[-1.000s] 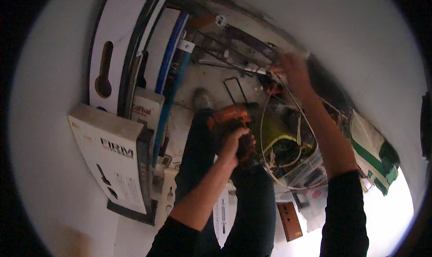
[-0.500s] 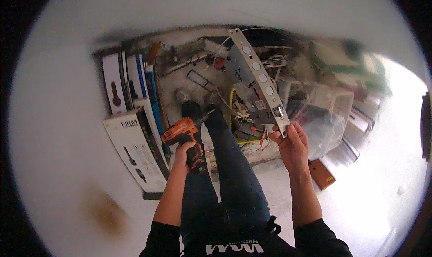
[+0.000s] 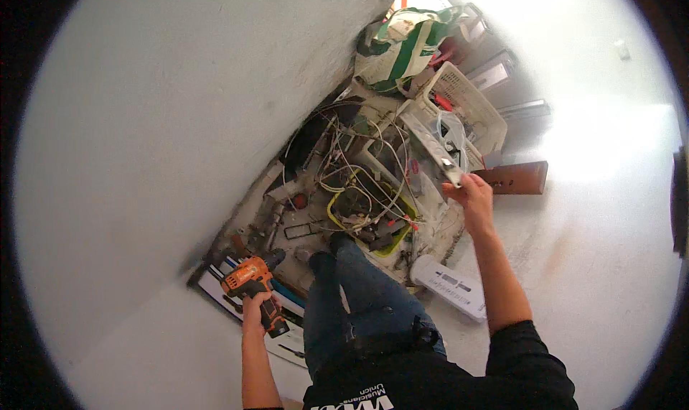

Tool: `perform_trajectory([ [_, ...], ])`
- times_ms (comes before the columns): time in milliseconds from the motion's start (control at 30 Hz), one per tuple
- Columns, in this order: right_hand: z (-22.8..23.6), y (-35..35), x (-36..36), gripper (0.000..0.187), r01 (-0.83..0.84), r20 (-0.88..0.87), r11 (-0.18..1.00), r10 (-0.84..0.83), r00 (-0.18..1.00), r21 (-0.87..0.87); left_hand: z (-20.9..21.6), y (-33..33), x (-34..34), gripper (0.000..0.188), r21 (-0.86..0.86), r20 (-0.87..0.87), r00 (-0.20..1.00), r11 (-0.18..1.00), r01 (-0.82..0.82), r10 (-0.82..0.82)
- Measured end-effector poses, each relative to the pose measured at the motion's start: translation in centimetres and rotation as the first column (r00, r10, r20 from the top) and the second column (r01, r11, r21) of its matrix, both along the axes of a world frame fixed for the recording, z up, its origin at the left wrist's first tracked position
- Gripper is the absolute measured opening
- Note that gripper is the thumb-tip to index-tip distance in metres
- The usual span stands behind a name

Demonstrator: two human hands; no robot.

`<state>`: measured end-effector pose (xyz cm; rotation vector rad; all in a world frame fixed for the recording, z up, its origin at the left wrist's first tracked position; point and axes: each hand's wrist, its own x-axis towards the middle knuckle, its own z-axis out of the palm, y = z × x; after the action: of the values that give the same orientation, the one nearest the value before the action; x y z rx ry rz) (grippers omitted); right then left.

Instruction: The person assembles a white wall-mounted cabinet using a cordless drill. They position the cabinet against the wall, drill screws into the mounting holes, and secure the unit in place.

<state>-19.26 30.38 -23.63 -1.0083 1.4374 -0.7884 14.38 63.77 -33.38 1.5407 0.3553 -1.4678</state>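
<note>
Here, a pale wall [image 3: 179, 123] is filling the left of the view, and the person's jeans-clad legs [image 3: 384, 299] are reaching between the two hands. Farther off, a green-and-white bag [image 3: 423, 33] is slumping against the wall, with a white basket [image 3: 484, 98] sitting just beside it. Nearer, a yellow-rimmed tub [image 3: 332, 207] is lying under looping cables [image 3: 373, 194], while a white box [image 3: 452, 289] and a brown box [image 3: 527, 178] are resting on the right side. An orange-and-black drill [image 3: 247, 275] is pointing its chuck up and to the right, toward the tub, and is standing well apart from a long metal plate [image 3: 429, 143]. That plate is extending away from the right hand [image 3: 474, 198], its long axis slanting up and to the left in front of the containers; the right hand is the nearer one, pinching the plate's near end between thumb and fingers. The left hand [image 3: 255, 309] is curling around the drill's grip, leaving no visible gap.
</note>
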Motion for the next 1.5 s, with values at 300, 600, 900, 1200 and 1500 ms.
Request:
perform_trajectory([
  [300,4.2,-3.3,-5.5,0.022,0.144,0.01,0.984,-0.144,0.99,-0.101,14.4,-15.5,8.2,0.043,0.112,0.636,0.386,0.575,0.811,-0.668],
  [600,5.6,-24.8,-2.6,0.023,-0.645,-0.785,0.562,-0.014,0.619,-0.519,26.8,-38.2,8.2,0.04,0.294,0.632,-0.054,0.174,0.94,-0.773],
  [900,1.9,-43.5,3.8,0.016,-0.896,-0.902,0.397,0.283,0.327,-0.2,28.4,-46.5,7.6,0.039,0.288,0.385,-0.002,0.118,0.95,-0.923],
  [1200,-2.3,-52.4,5.7,0.013,-0.995,-0.969,0.103,-0.245,-0.032,0.007,28.1,-46.5,8.2,0.046,0.392,0.347,-0.032,0.114,0.913,-0.937],
  [1500,-14.0,-51.8,7.7,0.015,-0.576,-0.976,0.79,-0.138,0.166,-0.21,27.8,-45.6,8.3,0.065,0.519,0.298,0.153,0.295,0.803,-0.942],
])
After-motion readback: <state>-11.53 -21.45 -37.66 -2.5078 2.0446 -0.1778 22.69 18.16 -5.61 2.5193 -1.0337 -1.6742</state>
